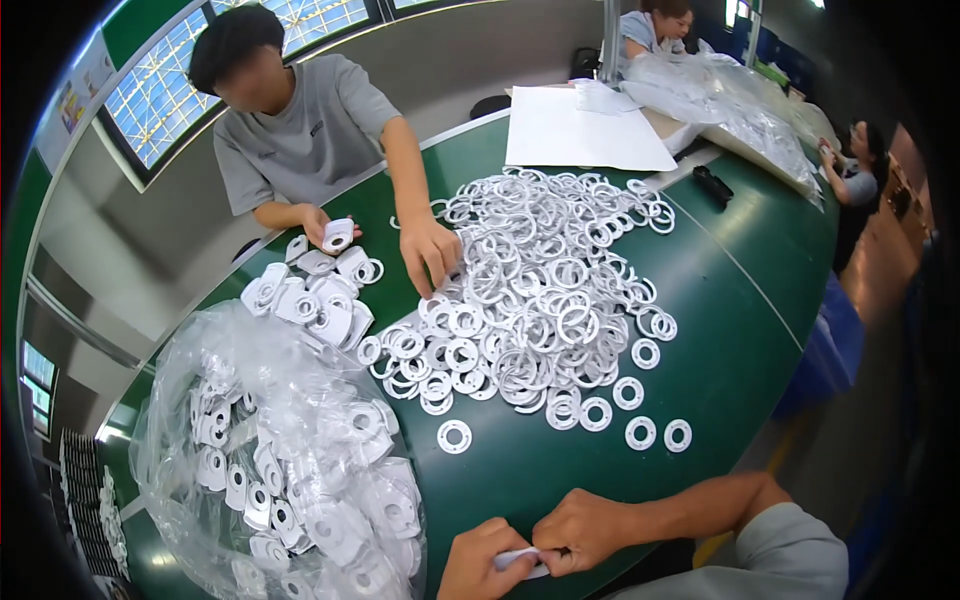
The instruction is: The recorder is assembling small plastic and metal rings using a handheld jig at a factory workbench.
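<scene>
We've got both hands low at the near side of the green table (725, 350), knuckles almost meeting; our left hand (482, 562) curls its fingers around a small white piece (515, 558), thumb laid over it; our right hand (585, 528) comes in from the right with the elbow bent, fingers bunched at the piece's right end, though we can't tell if they're pinching it or just pressing; the table's curved near edge runs just under our right forearm; for elbow room, there's bare green top between us and the pile of white rings (540, 290), with a few loose ones nearer; over on the left, a clear bag (175, 400) of white plates (258, 495) sits near our left hand, so that side's tighter.
</scene>
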A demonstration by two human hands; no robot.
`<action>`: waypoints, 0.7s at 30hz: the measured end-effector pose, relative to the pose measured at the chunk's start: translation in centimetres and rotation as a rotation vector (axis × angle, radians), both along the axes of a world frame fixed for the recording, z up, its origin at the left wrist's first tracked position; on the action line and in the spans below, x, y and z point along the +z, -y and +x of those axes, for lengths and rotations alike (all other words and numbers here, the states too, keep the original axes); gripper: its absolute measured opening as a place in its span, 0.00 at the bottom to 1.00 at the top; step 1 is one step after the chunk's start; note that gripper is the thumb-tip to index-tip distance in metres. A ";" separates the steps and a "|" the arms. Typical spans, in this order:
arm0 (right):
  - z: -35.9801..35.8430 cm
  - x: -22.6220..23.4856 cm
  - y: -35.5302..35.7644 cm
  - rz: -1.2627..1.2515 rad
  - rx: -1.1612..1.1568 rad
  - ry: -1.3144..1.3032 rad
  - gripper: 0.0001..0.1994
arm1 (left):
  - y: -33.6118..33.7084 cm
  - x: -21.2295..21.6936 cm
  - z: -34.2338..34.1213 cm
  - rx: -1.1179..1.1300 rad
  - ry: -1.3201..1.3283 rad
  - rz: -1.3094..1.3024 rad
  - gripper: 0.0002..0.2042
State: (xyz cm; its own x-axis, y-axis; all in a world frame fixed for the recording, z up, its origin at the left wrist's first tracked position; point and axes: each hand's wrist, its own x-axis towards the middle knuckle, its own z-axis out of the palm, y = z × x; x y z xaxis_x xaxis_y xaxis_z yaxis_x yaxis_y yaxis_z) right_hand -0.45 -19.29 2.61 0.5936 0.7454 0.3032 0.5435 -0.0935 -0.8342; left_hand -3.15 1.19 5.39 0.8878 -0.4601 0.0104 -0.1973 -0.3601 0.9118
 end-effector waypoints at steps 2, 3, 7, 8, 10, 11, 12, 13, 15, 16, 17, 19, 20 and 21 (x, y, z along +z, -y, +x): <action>0.3 -1.0 0.3 -0.023 -0.004 -0.036 0.09 | -0.1 -1.4 0.5 0.016 -0.154 -0.094 0.06; 0.5 -1.5 0.6 -0.050 -0.017 -0.080 0.09 | -0.1 -2.1 1.0 -0.018 -0.146 -0.084 0.07; 2.1 -1.6 1.4 -0.045 -0.035 -0.142 0.11 | 0.7 -3.6 0.7 0.206 -0.248 -0.171 0.08; 2.5 -1.7 1.2 -0.063 -0.079 -0.094 0.11 | 0.5 -3.5 0.6 0.260 -0.280 -0.191 0.08; 3.2 -2.5 0.3 -0.004 -0.157 -0.026 0.12 | -0.8 -3.9 0.3 0.352 -0.205 -0.169 0.07; 3.1 -2.7 -0.2 0.071 -0.185 -0.015 0.12 | -2.0 -4.1 0.1 0.368 -0.179 -0.136 0.07; 2.8 -2.1 -0.4 0.055 -0.221 -0.156 0.12 | -2.1 -3.2 -0.7 0.428 -0.159 -0.178 0.06; 3.3 -2.7 -0.2 0.061 -0.293 -0.121 0.13 | -2.0 -2.1 -1.3 0.459 -0.099 -0.183 0.06; 3.9 -4.6 0.4 0.073 -0.297 -0.050 0.13 | -2.7 0.7 -5.2 0.467 -0.009 -0.125 0.07; 4.2 -4.5 0.6 0.171 -0.307 0.001 0.14 | -3.2 2.3 -8.0 0.457 0.004 -0.067 0.07; 3.9 -3.4 0.3 0.133 -0.335 -0.106 0.15 | -4.2 3.9 -11.5 0.500 0.007 0.048 0.07; 3.9 -2.3 -0.1 0.083 -0.305 -0.107 0.17 | -6.7 5.4 -18.0 0.633 -0.080 0.235 0.07; 3.6 -1.9 -0.7 0.093 -0.288 -0.102 0.18 | -7.9 4.8 -21.9 0.770 -0.029 0.221 0.07; 3.4 -1.8 -1.2 0.095 -0.251 -0.112 0.18 | -8.8 4.3 -25.6 0.932 -0.065 0.141 0.08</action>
State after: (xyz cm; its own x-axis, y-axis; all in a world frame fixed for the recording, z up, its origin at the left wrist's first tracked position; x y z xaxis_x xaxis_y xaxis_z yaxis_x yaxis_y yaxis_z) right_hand 2.93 -18.05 0.85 0.7894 0.5428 0.2867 0.4174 -0.1322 -0.8991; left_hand -28.71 9.97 9.73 0.8953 0.4422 -0.0541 0.2756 -0.4544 0.8471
